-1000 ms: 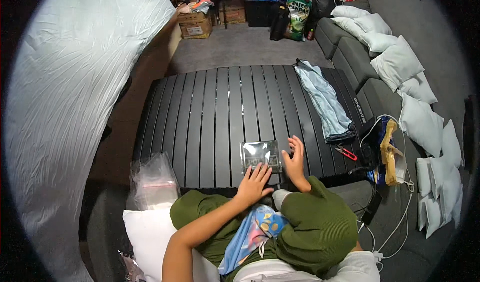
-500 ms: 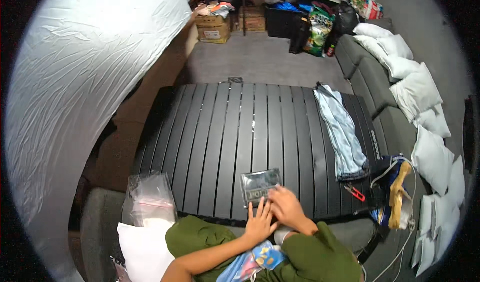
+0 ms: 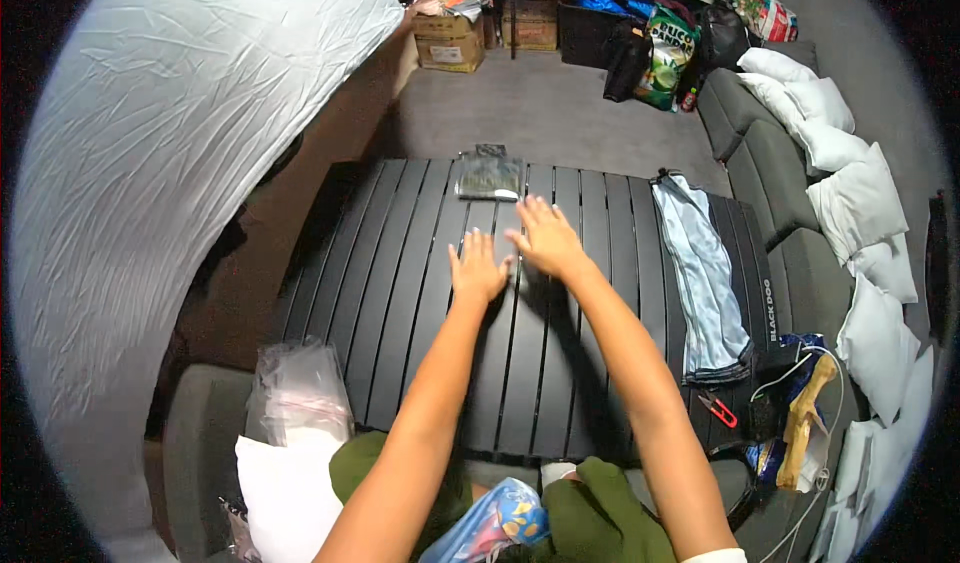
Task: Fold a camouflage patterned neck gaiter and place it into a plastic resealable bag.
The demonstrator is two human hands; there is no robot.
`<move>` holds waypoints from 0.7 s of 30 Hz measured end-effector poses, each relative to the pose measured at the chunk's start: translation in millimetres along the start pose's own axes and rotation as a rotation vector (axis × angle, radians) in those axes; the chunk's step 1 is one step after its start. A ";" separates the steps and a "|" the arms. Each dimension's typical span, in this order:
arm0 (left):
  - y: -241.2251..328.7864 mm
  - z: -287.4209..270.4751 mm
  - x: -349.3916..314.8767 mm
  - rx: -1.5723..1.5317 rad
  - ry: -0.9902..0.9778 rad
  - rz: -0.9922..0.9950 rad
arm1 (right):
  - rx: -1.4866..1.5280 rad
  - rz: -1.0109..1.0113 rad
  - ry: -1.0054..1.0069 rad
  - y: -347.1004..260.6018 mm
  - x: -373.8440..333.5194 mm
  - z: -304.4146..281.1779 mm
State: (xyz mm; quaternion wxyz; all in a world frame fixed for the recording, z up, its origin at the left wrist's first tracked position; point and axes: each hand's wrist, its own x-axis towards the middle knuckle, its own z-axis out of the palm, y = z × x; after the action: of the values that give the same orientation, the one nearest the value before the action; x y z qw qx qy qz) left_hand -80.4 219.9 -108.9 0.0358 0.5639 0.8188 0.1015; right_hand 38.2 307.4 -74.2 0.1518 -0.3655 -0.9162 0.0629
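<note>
Both of my arms reach forward over the black slatted table (image 3: pixel 430 263). My left hand (image 3: pixel 479 267) is over the middle of the table with its fingers stretched out, holding nothing. A little farther ahead and to the right, my right hand (image 3: pixel 548 238) is also spread and holds nothing. Just beyond my fingers, at the table's far edge, lies a flat dark item in a clear plastic sleeve (image 3: pixel 489 177). It is apart from my left hand and close to the fingertips of the right.
Folded light-blue cloth (image 3: pixel 703 273) runs along the table's right side, with red-handled thread snips (image 3: pixel 718 410) near it. Clear plastic bags (image 3: pixel 300 393) and a white pillow (image 3: pixel 290 498) sit at the near left. White pillows (image 3: pixel 860 198) line the grey sofa (image 3: pixel 765 168).
The plastic-sleeved item has gone from the table's near edge to its far edge. Both hands have moved forward from it, and the fingers are now apart from the sleeve.
</note>
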 end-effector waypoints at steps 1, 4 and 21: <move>7.9 -4.4 -0.2 0.072 -0.156 0.102 | -0.028 -0.101 -0.049 0.7 -5.9 1.1; 17.6 13.6 -21.1 0.053 -0.268 0.215 | -0.045 -0.209 -0.182 -11.8 -37.1 24.4; 42.0 36.8 -156.4 -0.248 0.219 0.442 | -0.043 0.610 0.650 113.4 -262.5 -43.0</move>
State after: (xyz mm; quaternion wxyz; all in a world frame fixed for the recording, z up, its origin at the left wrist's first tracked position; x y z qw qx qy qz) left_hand 21.0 93.4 -144.9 -0.0075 0.7060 0.6561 0.2666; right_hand 306.3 209.0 -120.1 0.3985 -0.6229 -0.6724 -0.0326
